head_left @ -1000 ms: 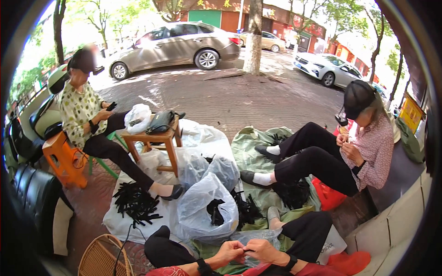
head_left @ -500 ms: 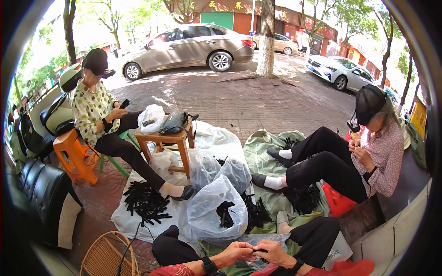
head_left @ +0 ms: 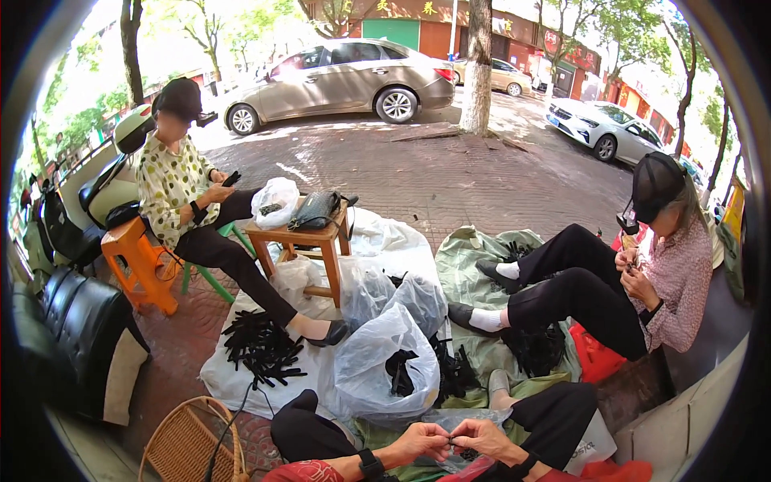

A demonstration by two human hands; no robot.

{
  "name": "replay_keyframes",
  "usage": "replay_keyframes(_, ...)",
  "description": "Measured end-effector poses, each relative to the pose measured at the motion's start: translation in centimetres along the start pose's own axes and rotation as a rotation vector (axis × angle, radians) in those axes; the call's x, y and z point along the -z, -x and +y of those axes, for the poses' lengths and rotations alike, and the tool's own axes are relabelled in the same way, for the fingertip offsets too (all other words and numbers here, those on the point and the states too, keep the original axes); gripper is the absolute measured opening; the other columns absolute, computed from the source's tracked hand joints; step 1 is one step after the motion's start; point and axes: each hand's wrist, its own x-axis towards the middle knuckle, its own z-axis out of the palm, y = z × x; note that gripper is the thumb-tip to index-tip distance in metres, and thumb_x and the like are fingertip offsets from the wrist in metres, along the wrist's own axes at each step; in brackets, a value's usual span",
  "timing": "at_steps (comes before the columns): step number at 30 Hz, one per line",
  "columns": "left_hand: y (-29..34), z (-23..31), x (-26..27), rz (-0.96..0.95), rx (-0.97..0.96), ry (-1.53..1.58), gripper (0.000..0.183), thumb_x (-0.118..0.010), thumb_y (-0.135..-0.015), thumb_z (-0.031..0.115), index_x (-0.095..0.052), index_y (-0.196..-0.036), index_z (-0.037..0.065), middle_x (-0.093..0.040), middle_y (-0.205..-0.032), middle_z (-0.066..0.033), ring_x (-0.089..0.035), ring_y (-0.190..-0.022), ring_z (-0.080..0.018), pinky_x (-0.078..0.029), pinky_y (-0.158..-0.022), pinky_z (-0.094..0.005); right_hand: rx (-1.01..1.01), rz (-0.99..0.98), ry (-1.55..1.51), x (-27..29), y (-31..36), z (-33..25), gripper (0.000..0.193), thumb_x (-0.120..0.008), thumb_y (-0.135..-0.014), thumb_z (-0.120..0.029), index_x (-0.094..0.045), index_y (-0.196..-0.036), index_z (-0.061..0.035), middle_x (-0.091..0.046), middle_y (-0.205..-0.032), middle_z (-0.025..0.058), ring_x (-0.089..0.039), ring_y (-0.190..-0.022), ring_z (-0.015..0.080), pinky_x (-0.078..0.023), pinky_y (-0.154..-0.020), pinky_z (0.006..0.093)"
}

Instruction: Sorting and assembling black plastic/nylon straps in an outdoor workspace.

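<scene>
small dark piece [head_left: 455, 441] between fingertips too small to identify, forearms cropped

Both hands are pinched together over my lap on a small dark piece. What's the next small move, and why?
Probably keep the left hand and right hand together and finish working the small dark piece before reaching anywhere. Their fingertips meet on it over the lap, so letting go risks dropping it. The clear bag holding more dark pieces sits just ahead for later.

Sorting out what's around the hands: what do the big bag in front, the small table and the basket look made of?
Big bag: thin clear plastic film, crinkled and glossy. Small table: seemingly plain wood, brown with square legs. Basket: woven wicker or rattan, judging by its open tan weave.
</scene>
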Motion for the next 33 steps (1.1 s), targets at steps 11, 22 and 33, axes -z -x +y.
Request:
replay_keyframes(11, -0.2, -0.3, -0.1, -0.034, -0.146, -0.207, 0.01, -0.051, -0.083, 0.009, -0.052, -0.086, 0.0, -0.059, -0.071, -0.0069, -0.059, -0.059, -0.0131, -0.05, -0.055, -0.0245, -0.068, 0.013, -0.092, -0.3, 0.0, 0.0, 0.01, -0.059, -0.078, -0.004, -0.055, -0.086, 0.0005, -0.059, -0.071, 0.0044, -0.055, -0.056, 0.0082, -0.043, -0.047, 0.0186)
replay_keyframes(22, 0.6, -0.2, -1.5, -0.02, -0.173, -0.252, 0.011, -0.048, -0.083, 0.008, -0.053, -0.086, -0.001, -0.058, -0.068, -0.0062, -0.059, -0.058, -0.0127, -0.05, -0.054, -0.024, 0.054, 0.165, 0.104, -0.7, 1.5, 1.2, 0.008, -0.061, -0.076, -0.005, -0.057, -0.081, -0.002, -0.056, -0.067, -0.0006, -0.05, -0.056, 0.0035, -0.038, -0.048, 0.0169)
replay_keyframes(33, 1.1, 4.0, -0.7, 0.003, -0.061, -0.099, 0.013, -0.051, -0.08, 0.004, -0.054, -0.091, -0.002, -0.06, -0.076, -0.012, -0.061, -0.067, -0.02, -0.053, -0.06, -0.0316, 0.149, 0.109, -0.048, -1.1, -0.4, -1.8, 0.006, -0.054, -0.079, -0.005, -0.055, -0.085, -0.0035, -0.052, -0.067, -0.0018, -0.045, -0.055, 0.0021, -0.036, -0.047, 0.0169)
